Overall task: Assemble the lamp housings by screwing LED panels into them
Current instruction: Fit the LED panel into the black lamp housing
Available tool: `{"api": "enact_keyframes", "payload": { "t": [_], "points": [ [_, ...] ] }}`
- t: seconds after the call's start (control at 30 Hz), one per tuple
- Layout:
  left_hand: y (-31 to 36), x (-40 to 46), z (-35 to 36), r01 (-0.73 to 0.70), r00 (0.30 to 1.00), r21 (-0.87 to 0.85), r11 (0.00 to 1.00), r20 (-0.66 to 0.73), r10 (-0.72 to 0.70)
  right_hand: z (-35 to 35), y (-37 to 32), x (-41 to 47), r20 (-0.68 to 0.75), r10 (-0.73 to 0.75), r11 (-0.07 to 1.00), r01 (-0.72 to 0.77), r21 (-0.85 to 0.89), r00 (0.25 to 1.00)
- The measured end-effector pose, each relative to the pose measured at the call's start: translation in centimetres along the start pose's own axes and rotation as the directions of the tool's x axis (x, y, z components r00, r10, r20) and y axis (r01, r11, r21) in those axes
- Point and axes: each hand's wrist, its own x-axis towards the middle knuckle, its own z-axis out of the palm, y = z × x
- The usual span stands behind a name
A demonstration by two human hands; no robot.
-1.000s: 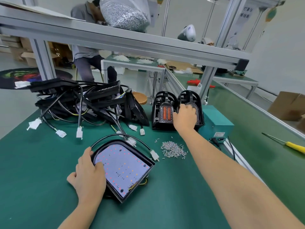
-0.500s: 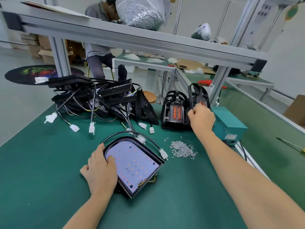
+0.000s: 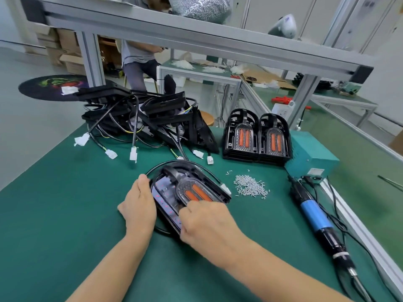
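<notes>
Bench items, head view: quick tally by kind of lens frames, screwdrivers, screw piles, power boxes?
Black lamp lens frames with orange inserts: 3, one under both hands, two standing behind
Blue-and-black electric screwdriver: 1
Pile of small silver screws: 1
Teal metal power box: 1
Total: 6
The standing frames may be stacks; counted as seen.
</notes>
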Motion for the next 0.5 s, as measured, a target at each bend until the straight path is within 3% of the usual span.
{"api": "enact_keyframes", "payload": {
  "t": [0.07,0.13,0.3,0.5],
  "points": [
    [-0.2,0.1,-0.1,-0.011,1.000,0.008,1.000,0.015,0.011,0.1,-0.5,0.2,0.142,-0.007,1.000,0.010,-0.022,0.990],
    [-0.2,0.3,-0.1,-0.055,0.998,0.059,0.997,0.042,0.052,-0.2,-0.8,0.9,0.197,0.003,1.000,0.000,-0.014,0.980],
    [0.1,1.3,-0.6,-0.112,0.992,0.165,0.980,0.077,0.100,-0.5,-1.0,2.2,0.289,-0.090,0.980,0.032,0.198,0.953],
    [0.3,1.6,-0.5,-0.286,0.958,0.351,0.892,0.107,0.265,-0.5,0.0,2.0,0.295,-0.107,0.975,0.043,0.217,0.950]
  ]
}}
